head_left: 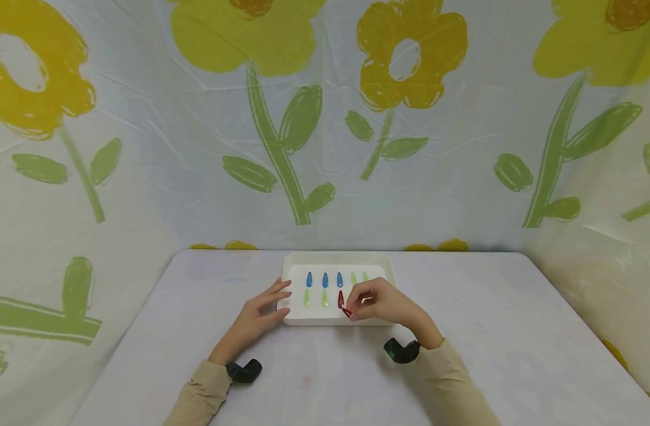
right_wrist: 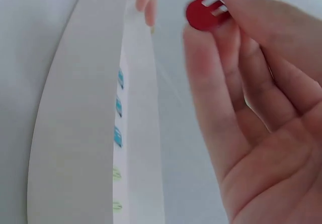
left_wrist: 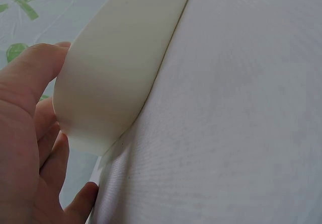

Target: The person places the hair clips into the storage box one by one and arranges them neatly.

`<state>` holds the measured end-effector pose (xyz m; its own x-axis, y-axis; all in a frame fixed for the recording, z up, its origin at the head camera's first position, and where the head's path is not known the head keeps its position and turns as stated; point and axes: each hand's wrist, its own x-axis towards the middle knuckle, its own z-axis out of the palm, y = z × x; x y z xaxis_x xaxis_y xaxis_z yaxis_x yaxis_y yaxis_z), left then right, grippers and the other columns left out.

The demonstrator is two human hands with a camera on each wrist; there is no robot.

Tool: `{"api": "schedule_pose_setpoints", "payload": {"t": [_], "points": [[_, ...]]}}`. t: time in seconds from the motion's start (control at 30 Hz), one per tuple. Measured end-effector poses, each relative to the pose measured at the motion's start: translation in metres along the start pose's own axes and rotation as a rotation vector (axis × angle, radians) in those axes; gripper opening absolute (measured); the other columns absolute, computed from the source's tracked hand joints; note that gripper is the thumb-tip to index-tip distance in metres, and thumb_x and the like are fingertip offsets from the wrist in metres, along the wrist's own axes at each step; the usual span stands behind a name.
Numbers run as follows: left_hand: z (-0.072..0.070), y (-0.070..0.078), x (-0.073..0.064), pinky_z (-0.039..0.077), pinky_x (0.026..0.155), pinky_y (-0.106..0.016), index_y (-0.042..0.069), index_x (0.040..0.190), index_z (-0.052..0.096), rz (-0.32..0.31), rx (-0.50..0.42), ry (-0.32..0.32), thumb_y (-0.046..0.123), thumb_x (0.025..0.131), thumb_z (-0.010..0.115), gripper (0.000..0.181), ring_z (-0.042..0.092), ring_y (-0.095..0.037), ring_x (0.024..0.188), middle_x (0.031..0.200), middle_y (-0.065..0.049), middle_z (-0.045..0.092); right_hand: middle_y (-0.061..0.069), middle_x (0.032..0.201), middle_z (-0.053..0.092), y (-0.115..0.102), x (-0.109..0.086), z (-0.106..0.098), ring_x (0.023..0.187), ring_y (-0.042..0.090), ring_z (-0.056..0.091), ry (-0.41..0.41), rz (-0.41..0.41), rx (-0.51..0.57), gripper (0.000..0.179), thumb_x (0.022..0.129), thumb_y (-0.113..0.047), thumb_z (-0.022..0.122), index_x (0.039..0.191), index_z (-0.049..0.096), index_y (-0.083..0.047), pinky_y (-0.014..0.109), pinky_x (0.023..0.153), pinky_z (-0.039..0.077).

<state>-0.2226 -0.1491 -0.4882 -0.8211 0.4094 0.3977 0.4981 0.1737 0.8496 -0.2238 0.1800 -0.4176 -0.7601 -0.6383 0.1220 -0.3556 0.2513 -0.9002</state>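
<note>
A white tray (head_left: 314, 322) holds several snap hair clips. Three blue clips (head_left: 325, 280) stand in its back row, with two green clips (head_left: 353, 277) to their right, partly behind my right hand (head_left: 382, 300). In the front row are two green clips (head_left: 306, 298) and one red clip (head_left: 340, 299). Between thumb and forefinger my right hand pinches another red hair clip (right_wrist: 205, 13) over the tray's front part, close to the red one lying there. My left hand (head_left: 258, 312) touches the tray's left end with fingers spread and loosely extended, thumb near the front corner.
The tray stands on a pale cloth-covered table (head_left: 303, 378) near its back edge. Behind and at the sides hangs a flower-patterned curtain (head_left: 197, 148). A dark wrist camera (head_left: 401, 350) sits on the right wrist, another on the left.
</note>
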Motion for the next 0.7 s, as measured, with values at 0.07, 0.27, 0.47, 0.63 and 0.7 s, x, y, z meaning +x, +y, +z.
{"api": "schedule_pose_setpoints", "payload": {"t": [0.07, 0.27, 0.47, 0.63, 0.7], "points": [[0.000, -0.001, 0.000, 0.019, 0.117, -0.020, -0.008, 0.127, 0.062, 0.008, 0.006, 0.004, 0.001, 0.090, 0.071, 0.039, 0.023, -0.042, 0.146, 0.148, -0.023, 0.046, 0.007, 0.084, 0.068, 0.002, 0.000, -0.002, 0.081, 0.019, 0.063, 0.054, 0.009, 0.006, 0.011, 0.082, -0.003, 0.080, 0.087, 0.071, -0.007, 0.031, 0.077, 0.057], [-0.001, -0.002, 0.000, 0.020, 0.116, -0.019, -0.008, 0.126, 0.062, 0.011, 0.006, 0.002, 0.001, 0.090, 0.071, 0.039, 0.023, -0.042, 0.146, 0.148, -0.023, 0.046, 0.012, 0.092, 0.069, 0.007, 0.000, -0.007, 0.083, 0.024, 0.066, 0.222, 0.054, 0.070, 0.011, 0.084, -0.003, 0.077, 0.093, 0.070, -0.003, 0.035, 0.078, 0.058], [-0.001, -0.002, 0.000, 0.019, 0.117, -0.019, -0.007, 0.127, 0.062, -0.004, 0.003, 0.000, 0.002, 0.090, 0.071, 0.039, 0.022, -0.039, 0.147, 0.148, -0.021, 0.046, 0.015, 0.097, 0.069, 0.012, 0.001, -0.009, 0.088, 0.023, 0.067, 0.403, 0.091, 0.127, 0.016, 0.086, -0.004, 0.077, 0.098, 0.070, 0.002, 0.032, 0.081, 0.057], [-0.001, -0.002, 0.000, 0.020, 0.117, -0.019, -0.007, 0.127, 0.062, 0.000, 0.005, 0.002, 0.001, 0.090, 0.072, 0.039, 0.023, -0.040, 0.147, 0.148, -0.022, 0.046, 0.014, 0.095, 0.068, 0.017, 0.002, -0.009, 0.082, 0.020, 0.069, 0.535, 0.146, 0.187, 0.018, 0.090, 0.000, 0.070, 0.106, 0.066, 0.007, 0.030, 0.079, 0.059], [0.000, -0.002, 0.000, 0.020, 0.116, -0.019, -0.007, 0.127, 0.062, 0.003, 0.006, 0.001, 0.001, 0.090, 0.072, 0.039, 0.023, -0.040, 0.147, 0.148, -0.022, 0.046, 0.014, 0.092, 0.068, 0.018, 0.003, -0.009, 0.080, 0.018, 0.069, 0.579, 0.167, 0.204, 0.019, 0.090, 0.001, 0.070, 0.108, 0.066, 0.008, 0.029, 0.077, 0.059]]}}
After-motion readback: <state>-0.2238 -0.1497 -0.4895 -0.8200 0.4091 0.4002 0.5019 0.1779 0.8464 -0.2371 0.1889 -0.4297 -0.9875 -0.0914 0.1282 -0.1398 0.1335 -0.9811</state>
